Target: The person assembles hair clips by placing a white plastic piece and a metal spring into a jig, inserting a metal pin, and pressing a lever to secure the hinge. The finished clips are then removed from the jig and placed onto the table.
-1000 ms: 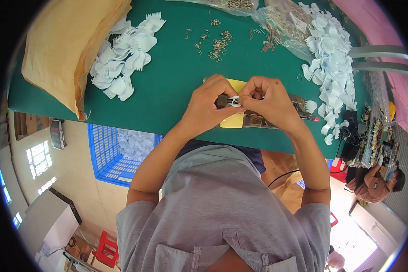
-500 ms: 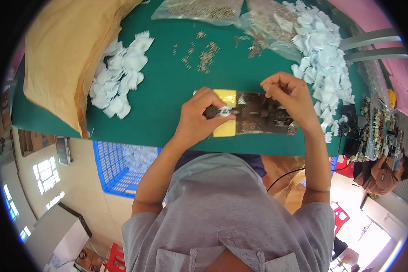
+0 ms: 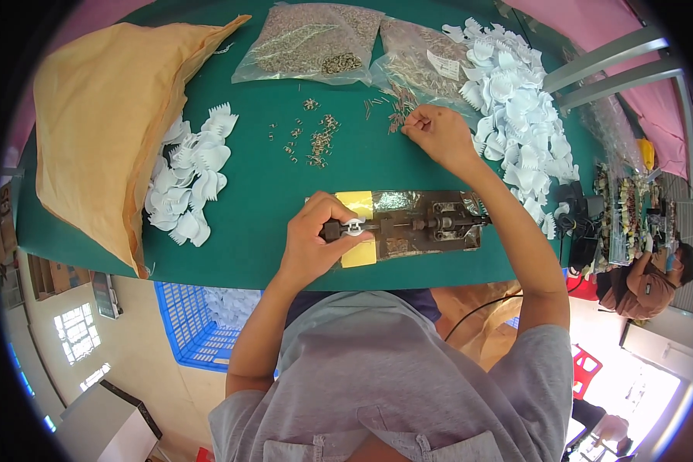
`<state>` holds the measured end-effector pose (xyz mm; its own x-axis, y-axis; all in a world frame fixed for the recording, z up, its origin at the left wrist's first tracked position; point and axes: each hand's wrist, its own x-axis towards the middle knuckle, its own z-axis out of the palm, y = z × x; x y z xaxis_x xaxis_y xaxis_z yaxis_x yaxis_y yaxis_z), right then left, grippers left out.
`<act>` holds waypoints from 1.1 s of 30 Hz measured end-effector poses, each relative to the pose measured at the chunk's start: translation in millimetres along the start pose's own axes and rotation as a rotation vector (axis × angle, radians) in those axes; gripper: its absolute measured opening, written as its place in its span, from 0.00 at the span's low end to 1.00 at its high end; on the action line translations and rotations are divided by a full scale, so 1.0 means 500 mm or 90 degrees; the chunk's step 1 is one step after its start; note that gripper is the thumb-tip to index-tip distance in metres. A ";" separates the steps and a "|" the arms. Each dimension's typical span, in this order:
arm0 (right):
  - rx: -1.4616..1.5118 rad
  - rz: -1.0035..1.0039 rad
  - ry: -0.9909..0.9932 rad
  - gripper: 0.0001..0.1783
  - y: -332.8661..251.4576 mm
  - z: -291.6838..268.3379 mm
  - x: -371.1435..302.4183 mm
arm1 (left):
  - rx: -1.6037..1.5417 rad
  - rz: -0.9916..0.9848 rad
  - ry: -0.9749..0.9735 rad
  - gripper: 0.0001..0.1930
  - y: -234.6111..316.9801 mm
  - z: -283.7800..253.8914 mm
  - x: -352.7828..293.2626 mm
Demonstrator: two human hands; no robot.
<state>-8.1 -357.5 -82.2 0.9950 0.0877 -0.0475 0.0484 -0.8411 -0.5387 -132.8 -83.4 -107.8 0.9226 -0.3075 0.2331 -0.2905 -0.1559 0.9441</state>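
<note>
My left hand (image 3: 316,235) is closed round a small white plastic hair claw clip (image 3: 353,226), pressed to the left end of a dark metal jig (image 3: 431,223). Yellow material (image 3: 358,256) covers part of the jig's base. Farther off, my right hand (image 3: 441,135) has thumb and fingertips pinched together at the edge of a pile of thin brownish metal pins (image 3: 400,108); anything between the fingertips is too small to make out. Left of that pile lie loose little metal springs (image 3: 323,141).
White toothed clip halves are heaped at left (image 3: 200,181) and right (image 3: 525,115). A tan sack (image 3: 92,138) stands far left. Clear bags of small metal parts (image 3: 308,42) lie at the back. A blue basket (image 3: 179,319) sits below the table edge; another person (image 3: 647,281) is at right.
My right hand has moved from above the jig away to the pin pile. The left hand still holds the clip at the jig. The whole view has shifted, showing more of the table's far side.
</note>
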 end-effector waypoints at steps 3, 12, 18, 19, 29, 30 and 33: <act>-0.063 0.042 -0.016 0.09 -0.010 -0.003 0.013 | -0.010 0.001 -0.003 0.17 0.002 -0.003 0.003; -0.094 0.031 -0.068 0.09 -0.002 -0.010 0.013 | -0.019 -0.004 0.007 0.17 -0.001 0.001 -0.002; -0.119 0.033 -0.043 0.10 -0.014 0.007 0.034 | -0.020 0.013 0.016 0.17 0.003 0.001 0.001; -0.153 0.023 -0.082 0.11 -0.016 0.006 0.037 | -0.018 0.009 0.018 0.17 0.004 0.000 0.001; 0.304 -0.079 -0.188 0.09 -0.123 -0.034 -0.169 | -0.022 0.001 0.026 0.17 -0.006 0.003 -0.001; 0.306 -0.100 -0.178 0.08 -0.140 -0.030 -0.194 | -0.018 -0.007 0.022 0.17 -0.003 0.003 0.000; 0.264 -0.127 -0.113 0.06 -0.167 0.001 -0.234 | -0.022 -0.006 0.032 0.17 -0.004 0.004 -0.001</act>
<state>-128.7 -297.3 -32.0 0.9380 0.3451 -0.0323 0.1617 -0.5181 -0.8399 -133.0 -84.8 -110.4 0.9371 -0.2590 0.2338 -0.2728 -0.1257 0.9538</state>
